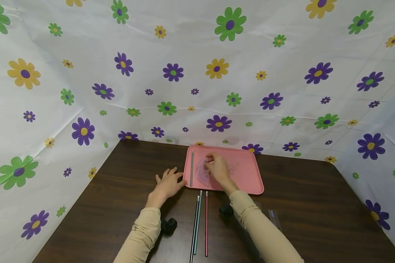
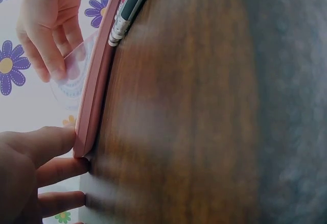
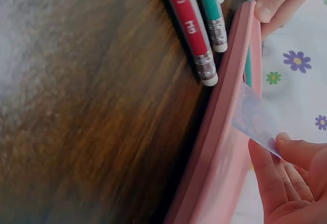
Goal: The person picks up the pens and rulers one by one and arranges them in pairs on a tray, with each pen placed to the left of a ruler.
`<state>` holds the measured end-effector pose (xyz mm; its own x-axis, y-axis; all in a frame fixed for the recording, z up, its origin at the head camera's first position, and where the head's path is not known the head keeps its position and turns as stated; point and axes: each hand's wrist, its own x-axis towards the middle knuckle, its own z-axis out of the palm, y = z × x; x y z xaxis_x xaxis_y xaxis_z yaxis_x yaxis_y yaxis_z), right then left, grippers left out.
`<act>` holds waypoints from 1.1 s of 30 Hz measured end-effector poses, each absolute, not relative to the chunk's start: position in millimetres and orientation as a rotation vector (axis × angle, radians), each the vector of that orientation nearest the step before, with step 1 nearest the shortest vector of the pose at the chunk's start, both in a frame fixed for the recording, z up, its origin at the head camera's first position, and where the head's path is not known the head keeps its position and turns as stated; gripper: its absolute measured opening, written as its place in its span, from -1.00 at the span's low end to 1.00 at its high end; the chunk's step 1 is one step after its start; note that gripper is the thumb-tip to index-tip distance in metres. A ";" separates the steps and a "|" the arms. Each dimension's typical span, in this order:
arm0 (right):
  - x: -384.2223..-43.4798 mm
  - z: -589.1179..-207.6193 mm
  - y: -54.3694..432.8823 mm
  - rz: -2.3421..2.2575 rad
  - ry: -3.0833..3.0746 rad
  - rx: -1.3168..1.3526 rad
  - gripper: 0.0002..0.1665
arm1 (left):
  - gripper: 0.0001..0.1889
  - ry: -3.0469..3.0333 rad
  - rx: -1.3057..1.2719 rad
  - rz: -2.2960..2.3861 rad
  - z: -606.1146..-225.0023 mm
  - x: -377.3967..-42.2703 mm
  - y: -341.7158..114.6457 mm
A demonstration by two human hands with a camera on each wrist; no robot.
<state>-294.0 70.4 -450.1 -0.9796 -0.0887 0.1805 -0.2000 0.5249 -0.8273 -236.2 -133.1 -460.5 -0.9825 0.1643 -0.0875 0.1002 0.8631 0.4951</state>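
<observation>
My right hand (image 1: 217, 168) pinches a clear, purplish protractor (image 1: 202, 174) between thumb and fingers. In the right wrist view the protractor (image 3: 255, 117) tilts at the pink tray's side. The pink tray (image 1: 250, 179) lies near the back of the table. A green pencil (image 1: 192, 168) lies lengthwise along its left side, left of the protractor. At the tray's front left corner is my left hand (image 1: 168, 184), fingers spread on the table and thumb touching the rim. The left wrist view shows this thumb (image 2: 46, 140) against the tray edge.
Before the tray lie a black pencil (image 1: 194, 226), a teal pencil (image 1: 198, 223) and a red pencil (image 1: 206, 226), eraser ends toward it. A clear ruler (image 1: 274, 219) is partly behind my right sleeve. Faint dark marks (image 1: 233, 167) show on the tray. Flowered cloth (image 1: 184, 73) stands behind the table.
</observation>
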 end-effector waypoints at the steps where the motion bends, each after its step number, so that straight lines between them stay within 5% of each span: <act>1: -294.9 -451.1 70.0 1.431 -2.647 0.258 -0.59 | -0.45 2.909 0.207 0.761 -460.5 -236.3 -133.0; 10: -297.1 -458.8 68.2 1.118 -2.751 0.244 -0.57 | -0.45 2.908 0.208 0.769 -459.3 -236.9 -132.5; 18: -294.9 -466.3 66.4 0.702 -2.861 0.317 -0.87 | -0.45 2.908 0.215 0.771 -455.6 -237.1 -130.6; 33: -288.9 -464.9 58.4 0.632 -2.954 0.357 -0.75 | -0.45 2.913 0.221 0.754 -459.5 -236.4 -134.0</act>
<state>-288.9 58.4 -464.9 -0.9675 -0.2068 0.1453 -0.2482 0.8863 -0.3911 -236.4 -134.0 -459.5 -0.9816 0.1717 -0.0831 0.1099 0.8651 0.4895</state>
